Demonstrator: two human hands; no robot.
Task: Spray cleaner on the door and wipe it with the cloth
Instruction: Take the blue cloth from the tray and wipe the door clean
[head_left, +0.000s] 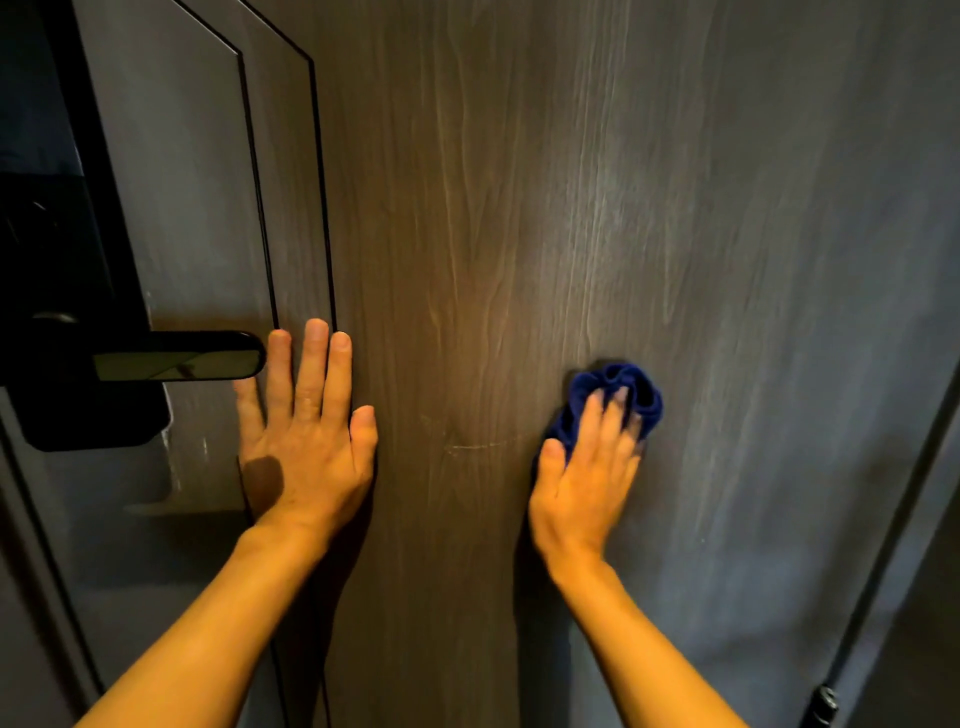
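While the left hand (306, 436) lies flat, fingers apart, at nine o'clock beside the handle (176, 356), the right hand (587, 467) presses the soft, bunched cloth (618, 384) against the door (467, 208) at four o'clock; its blurred grip seems loosely closed over the limp, light fabric.

One door (519, 208), one black lever handle (176, 356), one blue cloth (639, 387), two bare hands: left hand (306, 441), right hand (587, 478).
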